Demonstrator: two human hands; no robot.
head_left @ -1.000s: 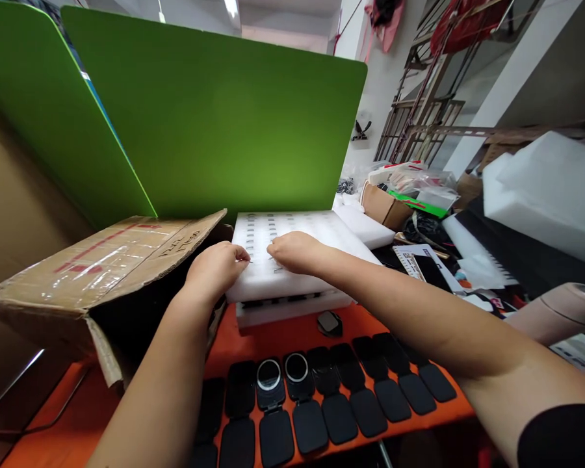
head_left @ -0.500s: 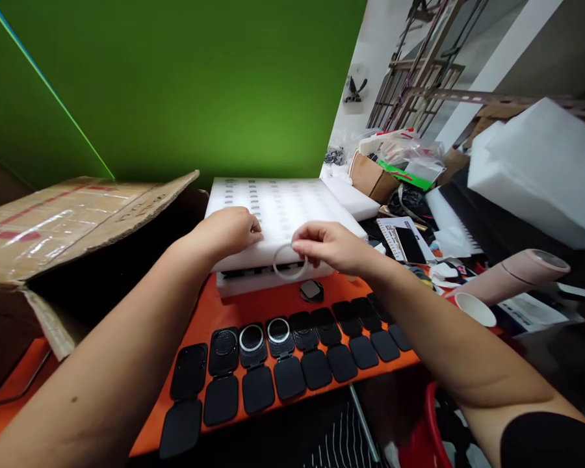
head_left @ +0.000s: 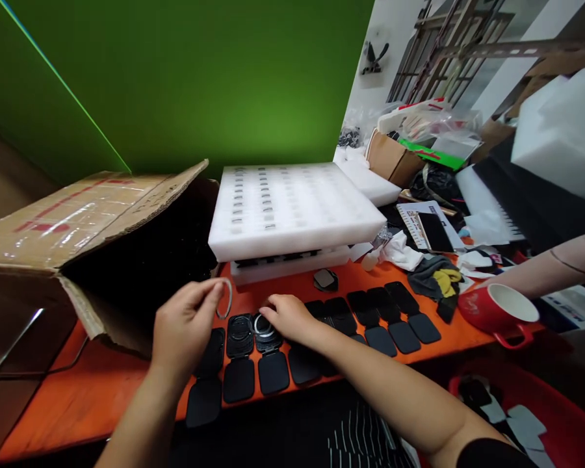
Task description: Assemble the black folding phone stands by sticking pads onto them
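My left hand (head_left: 188, 320) is closed, with a thin pale ring (head_left: 231, 300) pinched between thumb and fingers above the table. My right hand (head_left: 291, 317) is low over the row of cases, fingers bent together at the edge of a silver ring (head_left: 257, 327). That ring lies on a black hinged case (head_left: 273, 372) that is folded open. Another open black case (head_left: 238, 380), with a round outline in its upper half, lies to the left. Several more open cases (head_left: 403, 337) continue rightward; my right hand and forearm cover part of the row.
White foam slabs (head_left: 292, 237) are stacked behind the row. An open cardboard box (head_left: 127, 224) stands left. A round dark piece (head_left: 325, 279) lies before the foam. At right are a red mug (head_left: 487, 318), grey cloth (head_left: 426, 276) and a phone (head_left: 436, 232).
Both hands have come down from the foam edge towards the cases. The pale ring has passed from my right hand to my left. My right hand now reaches a ring on a case.
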